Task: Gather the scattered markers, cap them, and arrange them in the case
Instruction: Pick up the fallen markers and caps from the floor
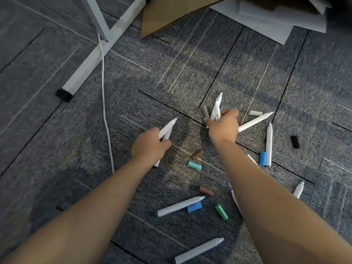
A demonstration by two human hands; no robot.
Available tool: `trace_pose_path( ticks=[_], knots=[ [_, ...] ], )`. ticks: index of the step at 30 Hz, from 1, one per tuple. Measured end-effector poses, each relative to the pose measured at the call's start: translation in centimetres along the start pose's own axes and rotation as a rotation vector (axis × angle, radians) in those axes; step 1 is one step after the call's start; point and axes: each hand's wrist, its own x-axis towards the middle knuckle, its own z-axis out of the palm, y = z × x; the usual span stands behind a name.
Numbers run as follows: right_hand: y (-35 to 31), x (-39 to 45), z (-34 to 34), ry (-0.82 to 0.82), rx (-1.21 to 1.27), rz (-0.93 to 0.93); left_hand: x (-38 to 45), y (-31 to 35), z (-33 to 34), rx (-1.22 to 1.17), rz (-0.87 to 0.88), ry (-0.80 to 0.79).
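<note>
On the carpet [76,149] my left hand [150,145] grips two uncapped markers [167,128]; my right hand [222,124] clutches a bundle [216,109]. Loose caps [194,165] lie between my arms. I should sweep slowly, tips pointing away.

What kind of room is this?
Probably an office or classroom floor: grey carpet tiles, a white metal desk leg with a cable, and cardboard with paper sheets.
</note>
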Motion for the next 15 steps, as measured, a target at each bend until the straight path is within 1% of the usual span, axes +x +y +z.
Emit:
trace_pose_path(
  ticks=[5, 8, 11, 15],
  knots=[
    [0.2, 0.2, -0.1, 0.0, -0.007, 0.004, 0.3, 0.7, 0.5, -0.148, 0.066, -0.02],
    [0.1, -0.5, -0.9, -0.068, 0.023, -0.008, -0.7, 1.2, 0.6, -0.191, 0.073, -0.037],
    [0.7, -2.3, -2.5, -0.124, 0.043, -0.059, -2.0, 1.4, 0.7, -0.218, 0.082, -0.093],
    [3.3, -5.7, -4.8, -0.182, -0.008, -0.103, -4.3, 0.8, 1.2, -0.202, 0.117, -0.15]
  ],
)
